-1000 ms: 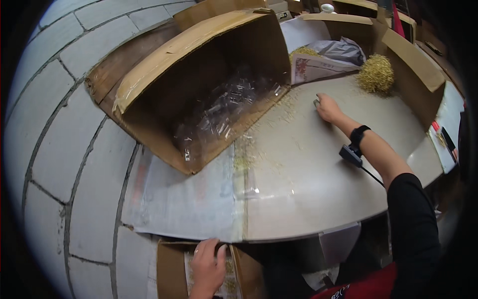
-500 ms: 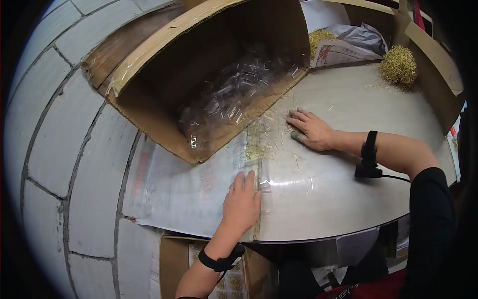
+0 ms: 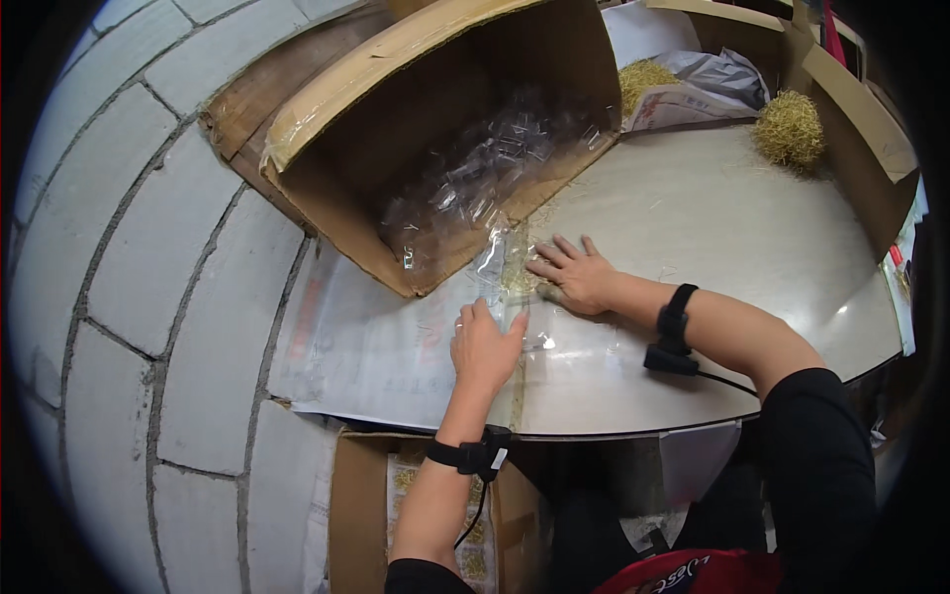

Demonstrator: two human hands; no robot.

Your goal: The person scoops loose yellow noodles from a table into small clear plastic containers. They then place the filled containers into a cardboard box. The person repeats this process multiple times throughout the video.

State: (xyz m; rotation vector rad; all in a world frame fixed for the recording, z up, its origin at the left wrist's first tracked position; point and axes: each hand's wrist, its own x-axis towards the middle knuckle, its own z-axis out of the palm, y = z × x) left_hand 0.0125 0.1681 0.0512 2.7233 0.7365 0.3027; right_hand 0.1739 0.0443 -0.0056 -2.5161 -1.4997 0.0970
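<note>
My right hand (image 3: 579, 277) lies flat on the pale tabletop (image 3: 712, 257), fingers spread over a small heap of thin gold-coloured metal pieces (image 3: 517, 272). To its left, my left hand (image 3: 483, 342) hovers or rests on the plastic-covered part of the table, thumb apart from the fingers. Just beyond its fingertips is a clear plastic piece (image 3: 490, 255); whether they touch it, I cannot tell. A tilted cardboard box (image 3: 332, 213) opens toward me, with many small clear plastic cases (image 3: 495, 148) inside.
A round tangle of gold pieces (image 3: 789, 131) stands at the far right beside a cardboard wall (image 3: 861, 109). Another gold pile (image 3: 645, 84) lies by crumpled white plastic (image 3: 722, 74). Below the table edge, an open carton (image 3: 358, 495) holds packets with gold pieces. Grey paving (image 3: 208, 346) spans the left.
My right hand has swept left, bringing scattered gold pieces together near the plastic's edge. My left hand has moved a little farther from me. The view has shifted slightly.
</note>
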